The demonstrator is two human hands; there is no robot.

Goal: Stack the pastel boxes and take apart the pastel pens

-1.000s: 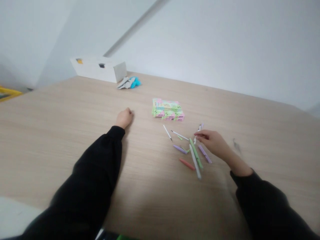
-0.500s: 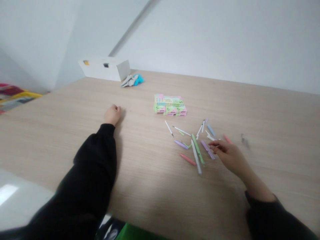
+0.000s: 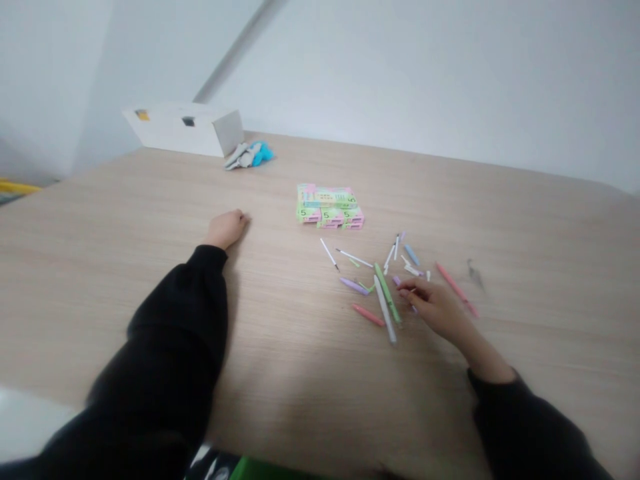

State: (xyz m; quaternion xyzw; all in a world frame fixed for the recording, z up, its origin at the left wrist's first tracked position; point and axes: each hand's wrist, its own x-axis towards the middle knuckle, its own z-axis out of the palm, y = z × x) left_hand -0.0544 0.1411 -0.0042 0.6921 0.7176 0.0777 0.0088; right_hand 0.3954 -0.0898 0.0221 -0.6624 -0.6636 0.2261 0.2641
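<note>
My left hand (image 3: 226, 229) rests on the table in a loose fist, apart from the pens, with nothing visible in it. My right hand (image 3: 435, 308) has its thumb and fingers pinched over a purple pen (image 3: 397, 281), partly covering it. Just left of it lie a green pen (image 3: 388, 297) and a white pen (image 3: 385, 310), nearly side by side. A red pen barrel (image 3: 368, 315) and a lilac piece (image 3: 354, 286) are further left. Behind them are thin white refills (image 3: 354, 257) with dark tips and a short blue piece (image 3: 412, 255). Right of my hand is a long red pen (image 3: 457, 289).
Several green and pink boxes (image 3: 330, 208) marked "5" are stacked behind the pens. A white box (image 3: 175, 133) stands at the back left, beside grey and blue crumpled gloves or cloth (image 3: 250, 155). The wall (image 3: 400, 80) borders the table's far edge.
My right hand has moved left onto the purple pen, uncovering more of the long red pen. My left hand stays a fist, turned slightly. The view has shifted a little to the right.
</note>
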